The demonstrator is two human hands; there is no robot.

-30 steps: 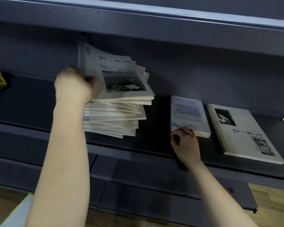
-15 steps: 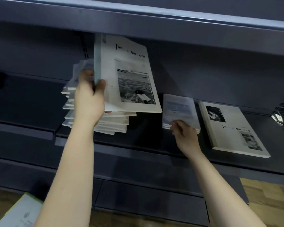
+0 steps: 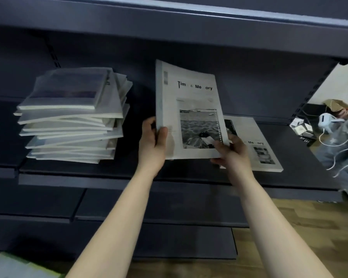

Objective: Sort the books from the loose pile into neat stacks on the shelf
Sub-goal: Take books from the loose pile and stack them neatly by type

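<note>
A large white book (image 3: 189, 109) with a black-and-white photo and a "Time & Memory" style title is held up, tilted, above the dark shelf (image 3: 109, 177). My left hand (image 3: 154, 143) grips its lower left edge, thumb on the cover. My right hand (image 3: 231, 151) pinches its lower right corner. Behind it, a matching book (image 3: 257, 145) lies flat on the shelf at the right. The loose, uneven pile of books (image 3: 72, 117) sits on the shelf to the left. The small book stack seen earlier is hidden behind the held book.
An upper shelf (image 3: 169, 23) overhangs closely above. Lower shelves (image 3: 149, 207) step out below. At the right, past the shelf end, lie boxes, a white device and cables (image 3: 325, 125). A pale green-edged object (image 3: 12, 265) sits bottom left on the wooden floor.
My left hand lifted the top large book off the pile and carried it right. My right hand left the small stack and took the book's lower right corner.
</note>
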